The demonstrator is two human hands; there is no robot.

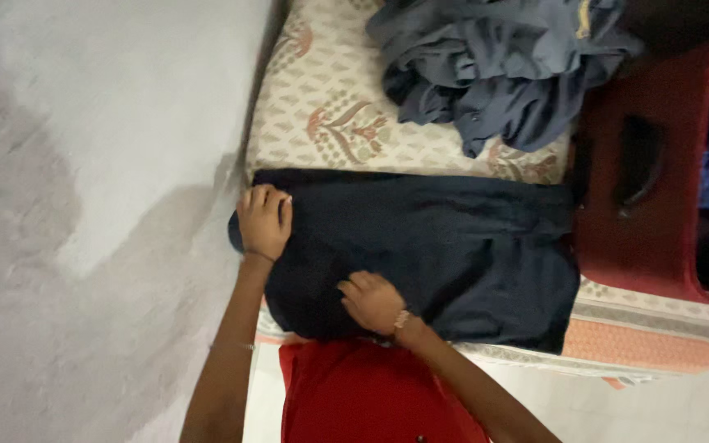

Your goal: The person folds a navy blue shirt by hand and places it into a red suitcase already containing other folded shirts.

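Hands flat and open on a dark navy garment [436, 246] spread lengthwise across the patterned bed [322, 107], left hand [263, 220] at its edge, right hand [371, 302] nearer its middle.

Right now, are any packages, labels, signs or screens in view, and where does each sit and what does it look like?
None in view.
Only cloth and a container show: a dark navy garment lies flat under both hands, left hand and right hand, a grey-blue clothes pile lies on the patterned bedsheet, and a red plastic basket stands beside them.
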